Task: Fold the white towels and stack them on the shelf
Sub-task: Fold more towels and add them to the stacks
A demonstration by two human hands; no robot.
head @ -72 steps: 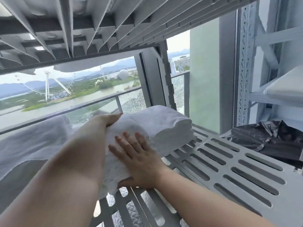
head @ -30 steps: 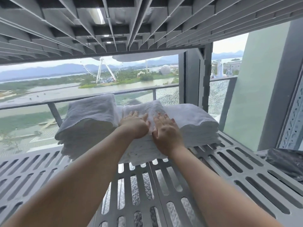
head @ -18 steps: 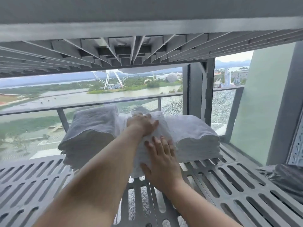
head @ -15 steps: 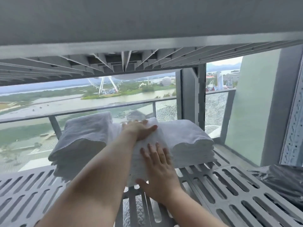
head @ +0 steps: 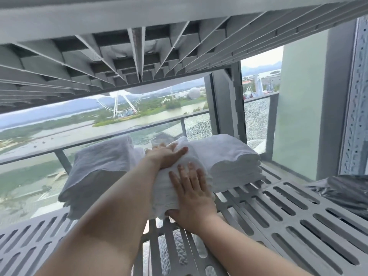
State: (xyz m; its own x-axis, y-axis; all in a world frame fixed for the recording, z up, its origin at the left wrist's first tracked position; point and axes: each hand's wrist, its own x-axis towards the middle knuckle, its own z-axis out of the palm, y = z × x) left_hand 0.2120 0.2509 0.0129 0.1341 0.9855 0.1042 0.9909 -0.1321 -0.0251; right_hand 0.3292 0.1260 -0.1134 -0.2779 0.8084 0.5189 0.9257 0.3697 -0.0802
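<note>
Three stacks of folded white towels sit side by side on a grey slotted shelf (head: 278,212). The middle stack (head: 165,196) lies between a left stack (head: 99,166) and a right stack (head: 229,156). My left hand (head: 165,156) rests flat on top of the middle stack, fingers straight and pointing right. My right hand (head: 191,198) presses flat against that stack's front face, fingers spread and pointing up.
Another slotted shelf (head: 139,56) hangs close overhead. A perforated metal upright (head: 356,116) stands at the right. A crumpled dark plastic bag (head: 342,190) lies on the shelf at the far right. Behind the towels is a glass railing (head: 119,134).
Both hands lay side by side on top of the middle stack a second ago. My right hand has since slid down onto its front face, while my left stays on top.
</note>
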